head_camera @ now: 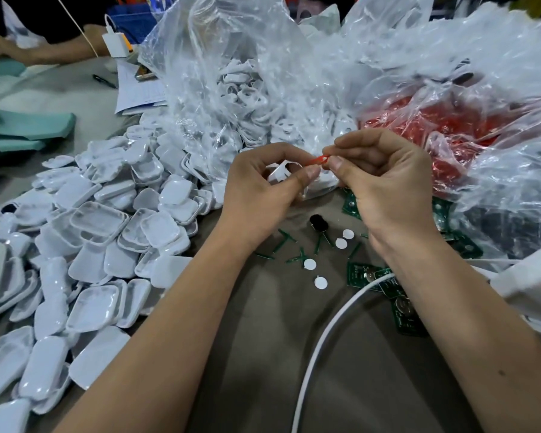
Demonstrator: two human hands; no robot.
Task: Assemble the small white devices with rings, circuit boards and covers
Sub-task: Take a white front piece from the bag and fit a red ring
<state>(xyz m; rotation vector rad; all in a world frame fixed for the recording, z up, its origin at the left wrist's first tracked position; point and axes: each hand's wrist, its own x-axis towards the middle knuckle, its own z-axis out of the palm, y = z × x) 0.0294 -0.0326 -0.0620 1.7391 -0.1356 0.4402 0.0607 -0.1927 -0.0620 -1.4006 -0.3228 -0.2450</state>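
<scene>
A person's two bare hands meet above a grey table, working a small red ring onto a white device; the left hand curls around the white device, pinching it between thumb and fingers, while the right hand pinches the red ring between thumb and forefinger, its other fingers folded in; the ring sits at the device's upper edge, just at the left fingertips. To the left spreads a heap of white covers, many lying hollow side up; behind the hands a clear plastic bag holds more white parts, and beside it, to the right, another clear bag shows a mass of red rings. On the table below the hands lie small white round stickers, thin green strips and a small black part; green circuit boards with coin cells lie under and beside the right forearm, crossed by a white cable. At the far left edge another person's arm rests near a white charger, papers and a pen.
</scene>
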